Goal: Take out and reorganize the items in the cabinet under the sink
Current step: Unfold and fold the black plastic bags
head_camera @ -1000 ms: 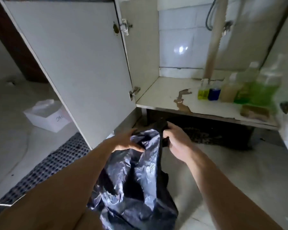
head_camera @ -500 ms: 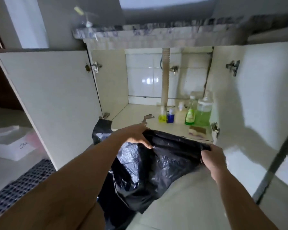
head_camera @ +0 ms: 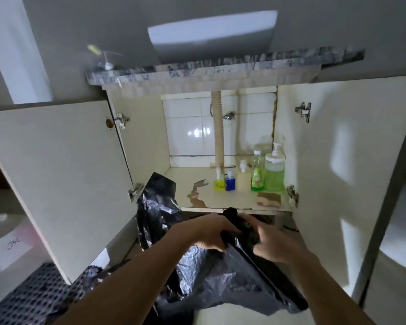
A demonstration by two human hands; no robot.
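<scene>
In front of the open cabinet (head_camera: 148,146), the left hand (head_camera: 211,233) and right hand (head_camera: 271,242) both grip the black plastic bag (head_camera: 220,277), seemingly bunched, just beyond the shelf's front edge.

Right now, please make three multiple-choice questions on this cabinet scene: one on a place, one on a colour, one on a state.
1. Where in the cabinet do the bottles stand?
A. left side
B. right side
C. on the floor outside

2. What colour is the plastic bag?
A. black
B. white
C. red

3. How are the cabinet doors?
A. both shut
B. one open
C. both open

Answers: 1 B, the pump bottle and the others stand by the right wall. 2 A, the bag gripped by the left hand and right hand is black. 3 C, the left door and right door swing wide.
</scene>
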